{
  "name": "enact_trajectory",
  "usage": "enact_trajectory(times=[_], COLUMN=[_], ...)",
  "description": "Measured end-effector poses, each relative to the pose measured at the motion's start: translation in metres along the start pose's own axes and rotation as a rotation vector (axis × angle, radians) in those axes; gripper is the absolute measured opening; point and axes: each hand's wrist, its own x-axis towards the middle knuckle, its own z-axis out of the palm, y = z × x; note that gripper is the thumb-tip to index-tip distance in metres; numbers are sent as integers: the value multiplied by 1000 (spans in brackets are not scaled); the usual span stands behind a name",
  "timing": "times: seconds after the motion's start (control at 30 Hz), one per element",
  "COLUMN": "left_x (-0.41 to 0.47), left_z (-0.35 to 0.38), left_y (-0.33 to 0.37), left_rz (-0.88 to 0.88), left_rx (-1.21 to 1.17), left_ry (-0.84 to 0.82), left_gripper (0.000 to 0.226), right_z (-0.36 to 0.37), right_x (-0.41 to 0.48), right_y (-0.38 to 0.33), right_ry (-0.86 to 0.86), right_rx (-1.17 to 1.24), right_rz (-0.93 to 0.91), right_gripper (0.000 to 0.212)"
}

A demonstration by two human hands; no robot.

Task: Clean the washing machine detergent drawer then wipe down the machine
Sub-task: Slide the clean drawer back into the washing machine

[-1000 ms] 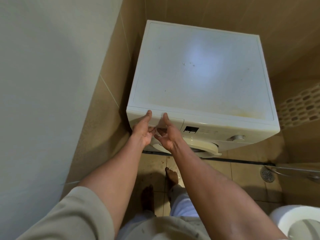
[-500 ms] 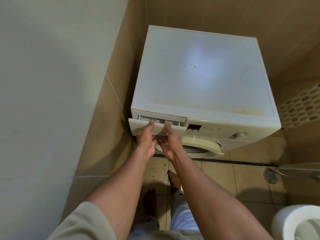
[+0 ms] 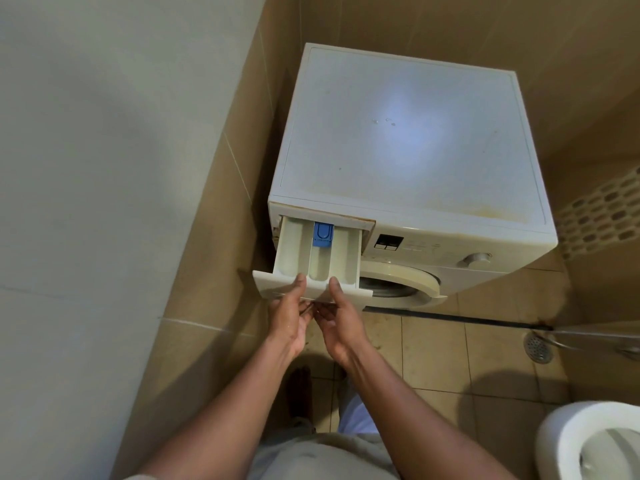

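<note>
Gripping the cream plastic detergent drawer (image 3: 320,259) at seven o'clock of the white boxy washing machine (image 3: 408,143), left hand (image 3: 289,323) and right hand (image 3: 341,323) are curling fingers beneath.

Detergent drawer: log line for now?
drawer: pulled out, in washing machine | left hand: grip on drawer front | right hand: grip on drawer front

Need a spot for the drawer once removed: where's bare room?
Washer top: bare edge to edge. Floor tiles between door, toilet and drain: bare. Tight: gap along the wall; left hand and right hand grip the drawer front.
</note>
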Motion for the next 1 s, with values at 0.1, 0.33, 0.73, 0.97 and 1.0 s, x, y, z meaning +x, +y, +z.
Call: enact_trajectory(times=[0.1,0.33,0.73,0.97,1.0], left_x=[7,48,97,98,98], left_z=[8,51,83,83,84], left_y=[4,34,59,59,59], left_rz=[1,32,26,32,33], left_rx=[-13,17,36,21,15], left_ry=[3,0,-24,-26,-26], left_gripper=[38,52,52,59,58], right_z=[6,39,66,66,67], right_x=[6,46,87,84,84], right_y=[-7,-44,-83,-83,-84], right_ry=[11,6,4,-1,-2], right_rx=[34,14,-52,-50,-51], right_rz=[5,-4,20,-8,-11], right_gripper=[54,52,36,33,33])
